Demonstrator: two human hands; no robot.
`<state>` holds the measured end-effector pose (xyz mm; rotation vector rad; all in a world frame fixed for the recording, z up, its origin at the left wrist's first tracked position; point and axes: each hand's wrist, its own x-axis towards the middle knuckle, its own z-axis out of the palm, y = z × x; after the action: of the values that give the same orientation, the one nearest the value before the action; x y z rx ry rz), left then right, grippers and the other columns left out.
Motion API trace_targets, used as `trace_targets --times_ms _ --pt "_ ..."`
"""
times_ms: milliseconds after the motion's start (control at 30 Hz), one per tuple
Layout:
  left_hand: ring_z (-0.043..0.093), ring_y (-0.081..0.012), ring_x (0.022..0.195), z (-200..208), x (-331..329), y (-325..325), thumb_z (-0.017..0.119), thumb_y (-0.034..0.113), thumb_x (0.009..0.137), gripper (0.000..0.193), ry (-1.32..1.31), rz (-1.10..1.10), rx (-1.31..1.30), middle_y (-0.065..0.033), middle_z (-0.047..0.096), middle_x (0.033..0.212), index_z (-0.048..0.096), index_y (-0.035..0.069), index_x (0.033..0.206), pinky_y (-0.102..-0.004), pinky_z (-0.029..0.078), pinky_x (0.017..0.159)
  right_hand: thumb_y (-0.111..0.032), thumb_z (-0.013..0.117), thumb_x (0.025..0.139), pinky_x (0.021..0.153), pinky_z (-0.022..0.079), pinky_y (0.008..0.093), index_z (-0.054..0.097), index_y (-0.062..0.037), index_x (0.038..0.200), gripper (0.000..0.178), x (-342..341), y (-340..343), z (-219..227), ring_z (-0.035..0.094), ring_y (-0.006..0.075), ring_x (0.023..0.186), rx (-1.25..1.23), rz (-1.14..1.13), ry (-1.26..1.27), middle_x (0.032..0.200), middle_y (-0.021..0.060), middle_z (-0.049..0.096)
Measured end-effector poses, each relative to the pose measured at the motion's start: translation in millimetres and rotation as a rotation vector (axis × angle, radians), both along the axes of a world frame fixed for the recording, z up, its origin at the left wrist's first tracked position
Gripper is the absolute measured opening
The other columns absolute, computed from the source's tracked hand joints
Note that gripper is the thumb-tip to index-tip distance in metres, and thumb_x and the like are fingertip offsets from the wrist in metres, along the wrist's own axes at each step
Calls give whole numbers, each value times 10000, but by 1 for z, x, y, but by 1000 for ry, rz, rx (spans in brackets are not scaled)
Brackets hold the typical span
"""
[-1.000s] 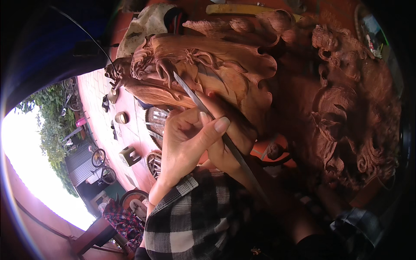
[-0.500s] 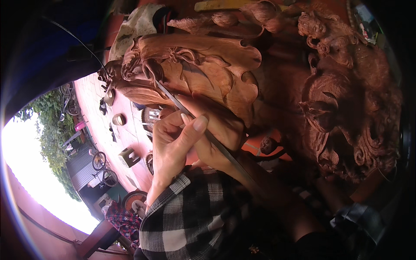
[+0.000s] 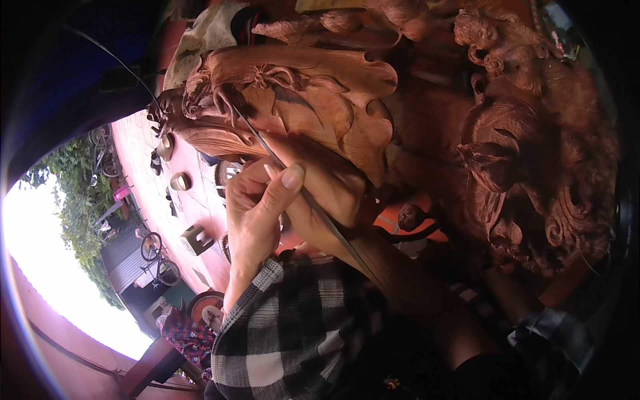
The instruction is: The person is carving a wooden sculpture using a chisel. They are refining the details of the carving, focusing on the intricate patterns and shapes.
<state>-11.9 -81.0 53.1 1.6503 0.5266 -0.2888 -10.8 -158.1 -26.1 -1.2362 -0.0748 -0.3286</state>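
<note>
My left hand [image 3: 257,210] comes from a checked black-and-white sleeve and is closed, its thumb pressing on a long, thin metal carving tool [image 3: 320,215]. Behind the shaft, my right hand [image 3: 337,190] lies with its index finger stretched along the tool; the left hand hides part of its grip. The shaft runs back over the right hand and forearm. Its narrow tip touches, or nearly touches, a reddish-brown wood carving [image 3: 313,73] with leaf-like folds and raised small figures. Whether the tip is a blade or a file I cannot make out.
A large dark carved wooden piece [image 3: 500,147] fills the right side. A pale, rough block [image 3: 200,50] lies behind the carving. On the pink paved floor at left stand a boxy block [image 3: 197,239] and a bicycle [image 3: 160,260]. Another checked sleeve [image 3: 550,337] shows at lower right.
Both hands and the tool have shifted slightly up and to the left in view. The carving also appears a little higher and further left. The hold on the tool looks the same.
</note>
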Motion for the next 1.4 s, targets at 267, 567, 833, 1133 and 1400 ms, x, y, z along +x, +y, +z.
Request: trace_targets --times_ms 267,567,833,1133,1400 --pt "589 -102 737 0 -1 -3 642 172 946 232 -6 53 -176 -70 666 797 635 -14 807 -227 440 712 44 621 803 973 500 438 629 58 1192 390 0 0 4 669 339 1064 -62 -30 -5 1140 199 672" --pt "586 -96 829 3 -6 4 639 168 938 188 10 55 -252 -61 668 889 637 -16 899 -236 431 758 -20 664 792 1002 488 434 665 16 1165 375 -1 0 1 673 293 1091 -131 -3 -21 1138 163 694" --pt "573 -99 830 -3 -6 12 618 138 940 169 -9 19 -332 -52 651 906 635 -29 932 -241 429 776 -71 651 817 1011 479 435 679 3 1152 344 1 -4 6 670 277 1100 -138 1 -10 1151 152 693" --pt "600 -132 857 -1 -9 20 649 186 915 237 -16 -62 -395 -86 671 915 643 -47 959 -255 441 796 -95 619 837 983 492 405 676 13 1136 323 1 -4 5 673 268 1095 -202 -52 -128 1147 140 693" --pt "593 -123 810 -6 -15 30 642 231 911 291 -4 -32 -458 -83 658 901 614 -44 1001 -236 429 746 -74 583 846 1003 485 428 659 53 1157 345 2 -8 9 653 296 1124 -328 55 -139 1161 182 676"
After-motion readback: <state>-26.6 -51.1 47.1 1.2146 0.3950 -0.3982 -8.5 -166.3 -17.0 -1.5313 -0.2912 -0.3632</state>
